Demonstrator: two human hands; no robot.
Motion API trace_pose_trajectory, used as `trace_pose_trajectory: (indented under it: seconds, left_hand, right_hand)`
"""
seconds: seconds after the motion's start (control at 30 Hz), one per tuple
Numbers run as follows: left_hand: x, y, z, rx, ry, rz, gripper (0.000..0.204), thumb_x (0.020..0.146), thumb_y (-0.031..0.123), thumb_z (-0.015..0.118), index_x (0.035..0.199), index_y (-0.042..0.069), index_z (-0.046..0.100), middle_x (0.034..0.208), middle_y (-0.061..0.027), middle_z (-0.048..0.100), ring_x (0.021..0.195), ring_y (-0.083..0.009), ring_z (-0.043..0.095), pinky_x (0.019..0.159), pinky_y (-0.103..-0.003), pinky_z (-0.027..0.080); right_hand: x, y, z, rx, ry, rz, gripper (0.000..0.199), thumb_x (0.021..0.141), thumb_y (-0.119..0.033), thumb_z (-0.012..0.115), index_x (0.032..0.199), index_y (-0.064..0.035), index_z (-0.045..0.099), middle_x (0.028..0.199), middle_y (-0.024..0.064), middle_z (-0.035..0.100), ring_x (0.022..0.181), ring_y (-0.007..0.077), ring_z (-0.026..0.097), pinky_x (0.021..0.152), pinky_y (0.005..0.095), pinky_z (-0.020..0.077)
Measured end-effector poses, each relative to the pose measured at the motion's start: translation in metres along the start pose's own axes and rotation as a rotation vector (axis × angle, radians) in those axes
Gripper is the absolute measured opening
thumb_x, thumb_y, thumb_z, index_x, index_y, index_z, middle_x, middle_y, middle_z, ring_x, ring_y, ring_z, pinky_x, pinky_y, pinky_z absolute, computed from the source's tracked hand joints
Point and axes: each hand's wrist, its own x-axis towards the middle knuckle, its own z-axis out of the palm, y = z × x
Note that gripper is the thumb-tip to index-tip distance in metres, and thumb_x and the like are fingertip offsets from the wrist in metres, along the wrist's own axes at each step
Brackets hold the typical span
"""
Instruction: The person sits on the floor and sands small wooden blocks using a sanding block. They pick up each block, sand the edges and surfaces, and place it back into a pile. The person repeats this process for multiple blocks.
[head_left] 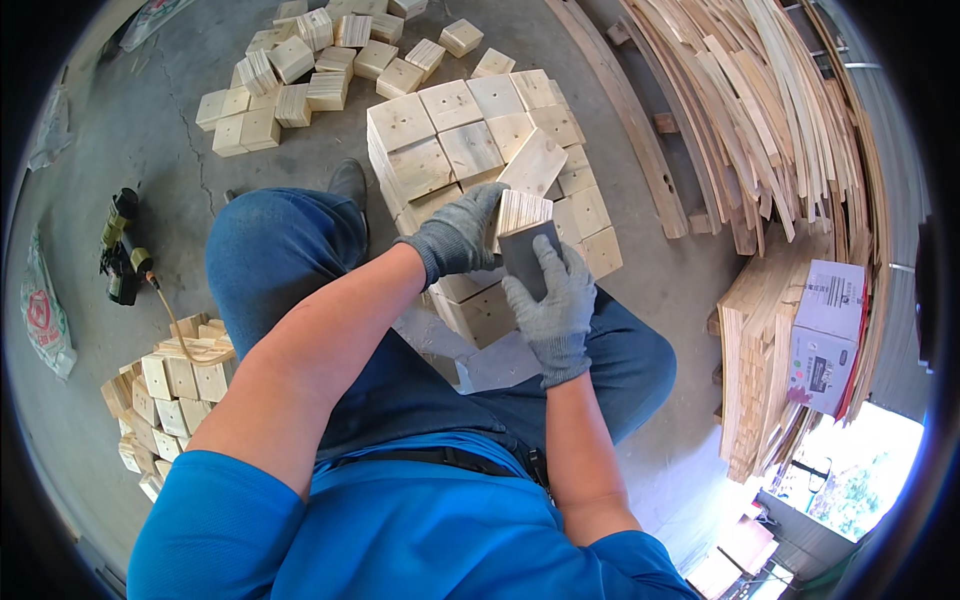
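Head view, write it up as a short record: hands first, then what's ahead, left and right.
Left hand: gloved, holding a wooden block
Right hand: gloved, holding a dark pad against that block
Ahead: block stack, with a tilted block on top; loose blocks beyond
Left side: tool with hose, another block pile
Right side: long boards, pale carton

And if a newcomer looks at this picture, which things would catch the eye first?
Probably the centre, where the gloved left grip holds a pale wooden block and the gloved right grip holds a dark grey pad against it. Next, perhaps the stack of blocks just beyond, then the pile of long wooden strips at upper right.
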Motion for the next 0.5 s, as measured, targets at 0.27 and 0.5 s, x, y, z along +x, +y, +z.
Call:
trace_pose_trajectory:
  seconds: [0.27, 0.5]
  left_hand:
    - [-0.001, 0.006, -0.004, 0.025, -0.042, -0.046, 0.11, 0.072, 0.039, 0.096, 0.161, 0.006, 0.04, 0.154, -0.0246, 0.051, 0.143, -0.0432, 0.054, 0.121, -0.045, 0.046]
    - [-0.003, 0.002, 0.001, 0.022, 0.017, 0.0, 0.097, 0.072, 0.032, 0.093, 0.154, 0.011, 0.046, 0.148, -0.0241, 0.055, 0.136, -0.0437, 0.059, 0.114, -0.046, 0.05]
  right_hand:
    - [0.099, 0.03, 0.017, -0.034, 0.035, 0.095, 0.068, 0.085, -0.038, 0.088, 0.145, -0.0123, 0.068, 0.139, 0.0248, 0.064, 0.127, 0.0424, 0.063, 0.11, 0.0526, 0.0504]
    - [0.102, 0.027, 0.016, -0.045, 0.023, 0.13, 0.07, 0.088, -0.039, 0.087, 0.147, -0.0086, 0.066, 0.141, 0.0266, 0.064, 0.129, 0.0447, 0.062, 0.111, 0.0529, 0.0505]
